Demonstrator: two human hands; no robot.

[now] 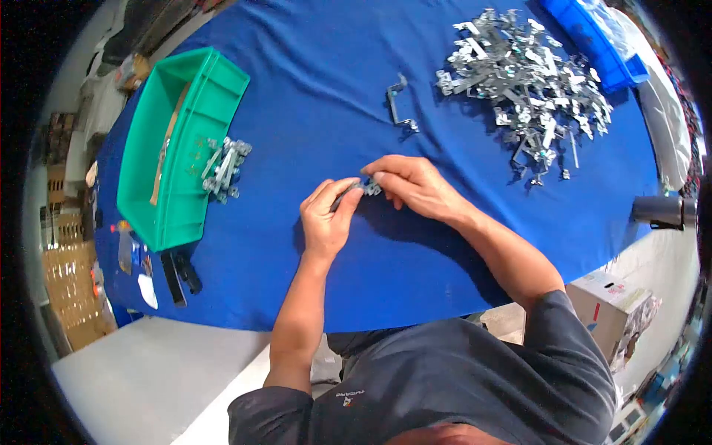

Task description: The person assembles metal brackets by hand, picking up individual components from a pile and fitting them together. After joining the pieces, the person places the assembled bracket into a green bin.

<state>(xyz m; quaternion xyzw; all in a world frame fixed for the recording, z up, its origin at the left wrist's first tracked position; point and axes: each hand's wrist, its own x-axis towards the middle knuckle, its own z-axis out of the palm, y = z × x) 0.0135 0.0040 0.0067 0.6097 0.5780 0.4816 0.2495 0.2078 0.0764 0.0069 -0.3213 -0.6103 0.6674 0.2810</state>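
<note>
Near the middle of the blue cloth, my left hand (326, 216) pinches a small silver metal bracket (373, 190) between thumb and fingers. My right hand (417, 185) is closed at the other end of the same bracket, fingertips pressed together on it. Much of the bracket is hidden by the fingers, so its full shape does not show. Beyond my hands a single bent metal bracket (393, 105) lies on the cloth. To the left, a small pile of similar brackets (225, 169) lies against the green bin's side.
A green plastic bin (194, 141) stands at the left on the blue cloth (319, 74). At the upper right is a large heap of metal brackets (526, 85), beside a blue bin (593, 44). A dark phone-like object (173, 278) lies near the front left edge.
</note>
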